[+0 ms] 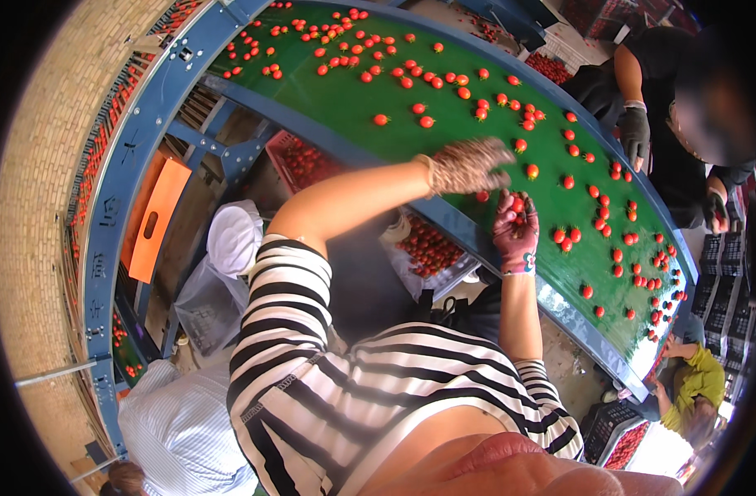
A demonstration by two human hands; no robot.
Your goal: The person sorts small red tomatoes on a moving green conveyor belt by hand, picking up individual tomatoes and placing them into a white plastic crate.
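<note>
Cherry tomatoes (463, 92) with green calyxes lie scattered over a green conveyor belt (328, 105). My left hand (474, 166), in a brown patterned glove, hovers over the belt's near side, blurred by motion. Its fingers are spread and I see nothing held in them. One tomato (482, 196) lies just below it. My right hand (516, 234) wears a pink glove and is cupped upward at the belt's near edge. Several cherry tomatoes (517, 204) rest in its curled fingers; how many lie deeper in the palm is hidden.
A blue metal rail (458, 226) borders the belt. Below it stand a tomato-filled crate (452, 282) with a plastic liner and a red crate (282, 149). Across the belt, a co-worker's dark-gloved hand (636, 133) hangs by the far rail. Other people work at lower left and lower right.
</note>
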